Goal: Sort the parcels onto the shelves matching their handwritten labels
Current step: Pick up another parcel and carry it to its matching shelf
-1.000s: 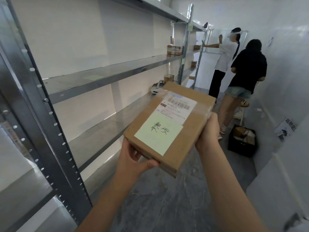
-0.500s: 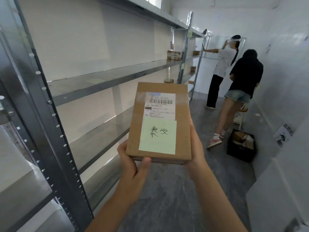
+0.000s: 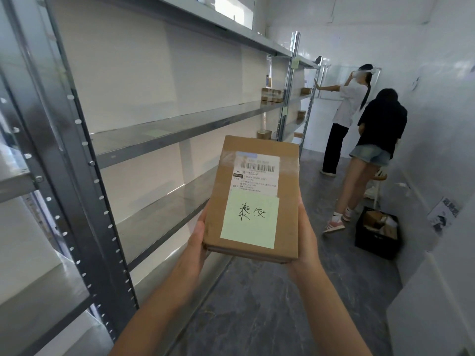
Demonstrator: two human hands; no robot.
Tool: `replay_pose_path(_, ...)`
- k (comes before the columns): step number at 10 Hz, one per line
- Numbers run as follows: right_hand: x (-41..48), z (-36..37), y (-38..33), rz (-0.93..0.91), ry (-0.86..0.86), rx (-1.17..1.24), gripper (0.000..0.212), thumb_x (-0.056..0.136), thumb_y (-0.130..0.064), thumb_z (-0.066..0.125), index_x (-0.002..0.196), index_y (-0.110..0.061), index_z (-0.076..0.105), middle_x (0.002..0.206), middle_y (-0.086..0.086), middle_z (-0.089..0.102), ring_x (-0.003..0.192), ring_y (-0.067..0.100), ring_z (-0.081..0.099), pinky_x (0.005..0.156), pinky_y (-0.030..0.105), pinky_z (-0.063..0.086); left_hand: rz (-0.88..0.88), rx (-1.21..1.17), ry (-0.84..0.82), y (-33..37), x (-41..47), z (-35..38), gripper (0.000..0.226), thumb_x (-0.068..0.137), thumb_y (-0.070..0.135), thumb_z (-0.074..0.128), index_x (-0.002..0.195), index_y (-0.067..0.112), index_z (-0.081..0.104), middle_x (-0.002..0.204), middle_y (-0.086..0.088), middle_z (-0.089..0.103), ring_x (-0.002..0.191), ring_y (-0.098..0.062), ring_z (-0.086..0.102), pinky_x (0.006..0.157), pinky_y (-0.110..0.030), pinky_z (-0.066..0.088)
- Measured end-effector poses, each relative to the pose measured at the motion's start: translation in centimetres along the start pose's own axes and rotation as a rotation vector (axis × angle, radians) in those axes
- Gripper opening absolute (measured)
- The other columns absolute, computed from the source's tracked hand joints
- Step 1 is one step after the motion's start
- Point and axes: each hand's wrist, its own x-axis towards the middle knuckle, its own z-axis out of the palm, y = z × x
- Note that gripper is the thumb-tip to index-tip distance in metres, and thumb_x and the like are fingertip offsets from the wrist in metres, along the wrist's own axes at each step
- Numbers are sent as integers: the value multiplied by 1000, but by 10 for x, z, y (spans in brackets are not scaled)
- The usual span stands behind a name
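Note:
I hold a flat brown cardboard parcel (image 3: 288, 222) upright in front of me with both hands. A white barcode label (image 3: 258, 174) sits on its top half, and a pale green note (image 3: 249, 218) with two handwritten characters sits on its lower half. My left hand (image 3: 196, 244) grips the left bottom edge. My right hand (image 3: 307, 240) supports the right side and underside. Grey metal shelves (image 3: 164, 136) run along the left wall. A pale green note (image 3: 155, 132) lies on the middle shelf.
Small brown parcels (image 3: 272, 95) sit further down the shelves. Two people (image 3: 375, 140) stand in the narrow aisle ahead on the right. A black crate (image 3: 376, 240) with parcels stands on the floor by the right wall. A steel upright (image 3: 82, 191) is close on my left.
The parcel has been turned from a tilt to upright, with its labels facing me, and raised slightly. The view has shifted a little further along the aisle.

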Motion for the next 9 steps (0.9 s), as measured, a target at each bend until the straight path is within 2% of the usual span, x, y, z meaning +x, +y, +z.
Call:
replay_pose_path(1,1,2,5,18,8,13,47,99,-44,51,142,-28,54,84,-3,80,69,16,77,60,32,63,36,-18,13,10,-7,-5,62,71,62,51,117,21,57,102,25,75,133,-27,52,113,-45,40)
replay_pose_path(2,-4,7,6,55,-35,36,34,101,-41,49,122,-21,66,67,-2,78,54,14,74,45,26,59,109,46,-54,28,-20,-3,82,67,77,61,133,30,46,117,32,68,117,2,63,93,-18,54)
replay_pose_path(3,-13,13,5,81,-61,21,32,101,-43,46,98,-21,69,61,-3,76,50,12,72,44,24,58,95,-15,-43,26,-30,-6,79,76,1,-1,128,37,45,105,32,73,97,13,68,79,-13,57)
replay_pose_path(4,-18,13,9,78,-61,-4,32,100,-47,48,112,-27,70,72,-6,78,60,10,75,55,25,62,67,-23,27,21,-38,-7,44,102,37,26,144,36,36,131,22,61,108,12,64,81,-9,53)
replay_pose_path(5,-24,15,10,86,-94,-15,35,95,-50,55,109,-24,73,73,-3,79,61,14,75,59,29,62,19,0,124,18,-44,-9,37,107,31,19,132,36,45,122,19,62,96,16,66,84,-10,53)
replay_pose_path(6,-31,23,12,94,-123,-77,40,90,-55,60,112,-26,75,81,-3,80,70,15,77,73,35,62,-15,-23,196,28,-51,-12,33,104,36,23,120,46,50,106,32,71,102,12,65,107,-30,41)
replay_pose_path(7,-40,39,20,59,-185,-106,41,91,-51,60,128,-34,65,88,-6,78,81,16,74,86,40,61,-27,-43,281,44,-63,-20,41,103,39,25,138,36,45,132,11,65,124,-14,56,114,-43,35)
replay_pose_path(8,-51,56,35,38,-187,-154,74,69,-66,72,136,-39,59,110,-5,76,105,22,69,106,54,47,-12,-81,337,65,-80,-33,46,107,23,23,149,10,38,147,-16,49,135,-32,47,109,-41,36)
replay_pose_path(9,-70,77,49,112,-228,-145,53,87,-58,61,134,-33,62,97,-5,78,86,18,75,82,40,61,28,-73,395,69,-111,-61,41,107,19,27,140,7,47,146,-25,48,134,-40,47,109,-42,38)
